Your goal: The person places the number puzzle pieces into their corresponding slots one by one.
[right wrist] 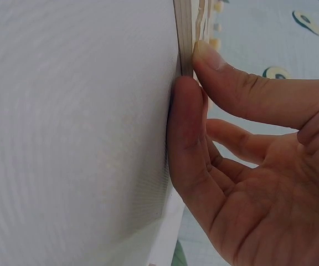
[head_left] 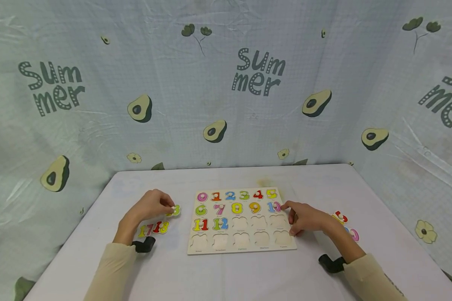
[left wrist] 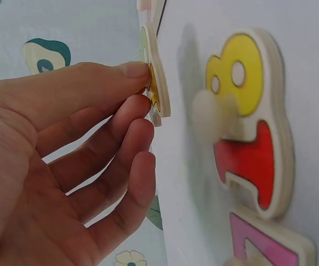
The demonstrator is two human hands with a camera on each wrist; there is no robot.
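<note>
My left hand [head_left: 153, 205] pinches a green-and-yellow number piece [head_left: 177, 210] between thumb and fingertips, left of the wooden number puzzle board [head_left: 229, 237]. In the left wrist view, this piece [left wrist: 160, 83] is tilted nearly edge-on, its green 3 partly covered by the fingers. My right hand [head_left: 306, 217] grips the board's right edge, thumb on one face and a finger against its side in the right wrist view. Colourful numbers 0 to 12 sit in the upper rows of the board, with shaped recesses showing below them.
Below the left hand lie an 18 piece [head_left: 160, 227] and a 17 piece [head_left: 145, 230], knobs up. Beyond the right wrist are a red-and-yellow piece [head_left: 340, 217] and a pink-and-blue one [head_left: 354, 234], partly hidden by the forearm. A printed curtain [head_left: 248, 113] hangs behind the white table [head_left: 248, 276].
</note>
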